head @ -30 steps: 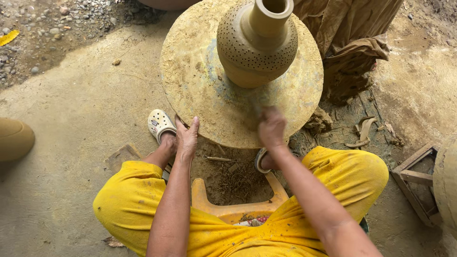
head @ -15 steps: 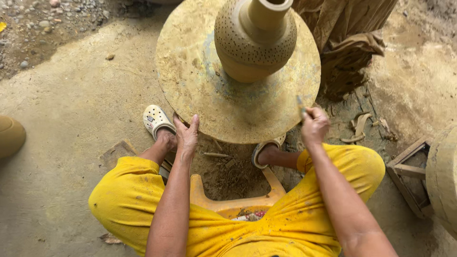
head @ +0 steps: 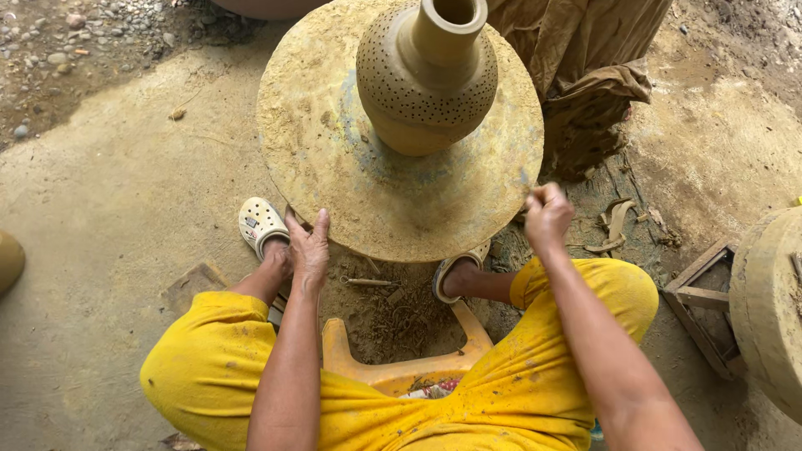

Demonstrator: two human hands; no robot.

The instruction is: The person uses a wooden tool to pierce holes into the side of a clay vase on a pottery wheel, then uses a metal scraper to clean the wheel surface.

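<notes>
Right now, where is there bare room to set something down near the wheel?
Free: the concrete floor left of the round wheel, beyond the left hand. Crowded: clay scraps between the feet, and cloth and debris past the right hand.

Left hand flat with fingers extended forward, forearm stretched straight ahead, right hand curled into a loose fist, raised, right forearm angled inward

Matt unfired clay vase, rough mud-crusted wheel disc, yellow cloth trousers
</notes>
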